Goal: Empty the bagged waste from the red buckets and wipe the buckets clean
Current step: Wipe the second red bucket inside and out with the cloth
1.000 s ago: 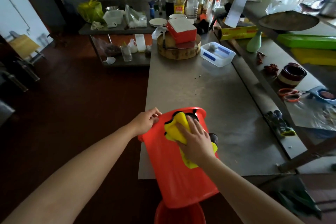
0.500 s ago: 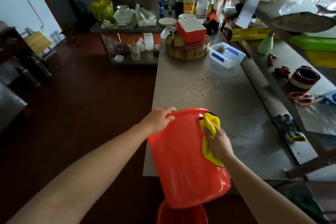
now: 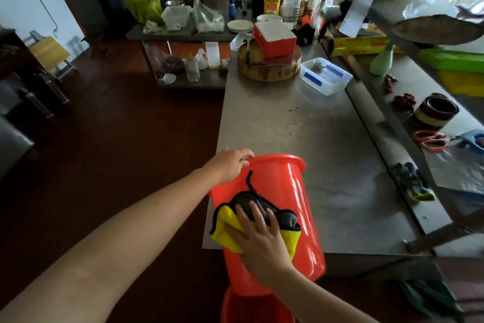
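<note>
Since a moment earlier the right hand (image 3: 262,239) had slid the yellow cloth (image 3: 227,231) from the rim down the bucket (image 3: 290,191), fingers spread flat; left hand (image 3: 230,165) gripped the rim, bucket tilted against the tabletop (image 3: 301,123). Outside wiping seemed underway.

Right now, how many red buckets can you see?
2. One bucket lies tipped against the table edge, held by both hands. The second bucket sits below it at the bottom of the picture, mostly hidden. Others may be out of view.

glossy red bucket (image 3: 282,191) tilted against steel table edge; second red bucket (image 3: 251,308) directly below
</note>
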Action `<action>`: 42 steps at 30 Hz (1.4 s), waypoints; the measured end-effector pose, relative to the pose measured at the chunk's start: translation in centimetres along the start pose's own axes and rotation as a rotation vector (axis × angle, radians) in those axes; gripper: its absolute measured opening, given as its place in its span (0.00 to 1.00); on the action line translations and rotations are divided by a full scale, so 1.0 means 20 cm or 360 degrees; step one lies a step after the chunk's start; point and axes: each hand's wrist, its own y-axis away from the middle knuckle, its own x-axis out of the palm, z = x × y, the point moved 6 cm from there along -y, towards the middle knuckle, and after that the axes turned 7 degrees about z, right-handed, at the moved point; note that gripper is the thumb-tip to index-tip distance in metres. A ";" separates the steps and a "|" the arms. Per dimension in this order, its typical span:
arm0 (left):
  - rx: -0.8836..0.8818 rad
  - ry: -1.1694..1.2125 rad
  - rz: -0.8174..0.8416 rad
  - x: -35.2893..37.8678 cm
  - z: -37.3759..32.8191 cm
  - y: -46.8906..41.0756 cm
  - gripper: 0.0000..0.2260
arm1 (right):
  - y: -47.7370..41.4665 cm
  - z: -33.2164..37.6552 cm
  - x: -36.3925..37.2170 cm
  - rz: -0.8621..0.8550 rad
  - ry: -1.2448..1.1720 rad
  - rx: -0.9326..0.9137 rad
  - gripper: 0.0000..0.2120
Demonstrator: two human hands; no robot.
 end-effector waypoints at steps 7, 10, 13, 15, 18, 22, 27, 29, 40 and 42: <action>0.0001 0.0060 -0.0108 0.03 0.03 0.05 0.15 | 0.08 -0.26 -0.02 -0.0105 -0.0287 0.0219 0.40; 0.0016 0.0093 -0.0122 0.03 0.02 0.06 0.14 | 0.17 -0.46 0.02 -0.0222 -0.0581 0.0411 0.34; -0.0018 0.0104 -0.0118 0.03 0.03 0.05 0.16 | 0.20 -0.59 0.07 -0.0223 -0.0802 0.0592 0.29; -0.0039 0.0059 -0.0134 0.01 0.03 0.04 0.15 | 0.20 -0.62 0.07 -0.0238 -0.0820 0.0608 0.29; -0.0067 -0.0011 -0.0134 -0.01 0.02 0.04 0.14 | 0.20 -0.62 0.08 -0.0176 -0.0802 0.0648 0.28; -0.0084 -0.0071 -0.0075 -0.04 0.03 0.03 0.12 | 0.20 -0.54 0.06 -0.0115 -0.0685 0.0629 0.31; -0.0090 -0.0102 -0.0005 -0.05 0.06 0.04 0.11 | 0.14 -0.18 0.04 -0.0071 -0.0186 0.0127 0.37; -0.0095 -0.0108 -0.0003 -0.04 0.06 0.05 0.10 | 0.13 -0.03 0.08 -0.0019 -0.0011 -0.0107 0.31; -0.0077 -0.0054 -0.0149 -0.02 0.11 0.12 0.11 | 0.24 -0.32 0.04 -0.0185 -0.0421 0.0122 0.34; -0.0090 -0.0046 -0.0124 -0.02 0.10 0.12 0.11 | 0.31 -0.44 0.08 -0.0291 -0.0591 0.0245 0.32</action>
